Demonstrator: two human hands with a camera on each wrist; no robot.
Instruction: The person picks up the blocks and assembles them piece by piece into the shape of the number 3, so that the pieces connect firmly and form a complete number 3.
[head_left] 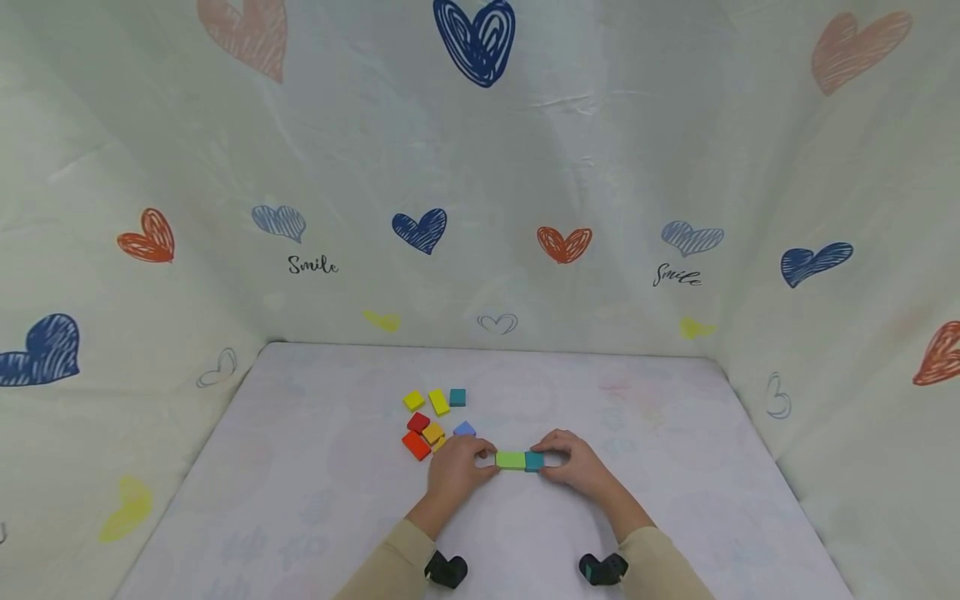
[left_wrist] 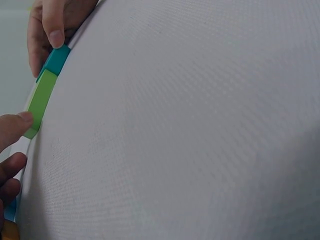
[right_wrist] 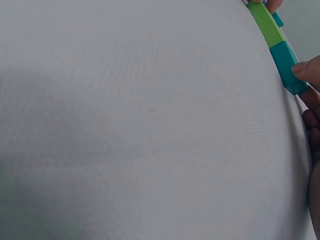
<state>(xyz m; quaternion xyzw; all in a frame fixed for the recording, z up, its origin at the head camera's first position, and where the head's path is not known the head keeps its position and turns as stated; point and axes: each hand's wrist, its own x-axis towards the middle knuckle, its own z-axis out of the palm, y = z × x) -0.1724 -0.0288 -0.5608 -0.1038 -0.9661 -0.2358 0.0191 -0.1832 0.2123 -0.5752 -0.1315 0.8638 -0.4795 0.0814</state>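
Observation:
A light green rectangular block and a teal block lie end to end in a row on the table. My left hand pinches the left end of the green block between thumb and fingers. From the other side, my right hand holds the teal block, its thumb on the near face and a finger at the far side. In the left wrist view the green block meets the teal block with no gap showing. The right wrist view shows the thumb against the teal block.
Left of the hands lie a red block, an orange-red block, an orange block, yellow blocks and another teal block. A blue-violet block sits just beyond my left hand. A heart-printed curtain encloses the white table.

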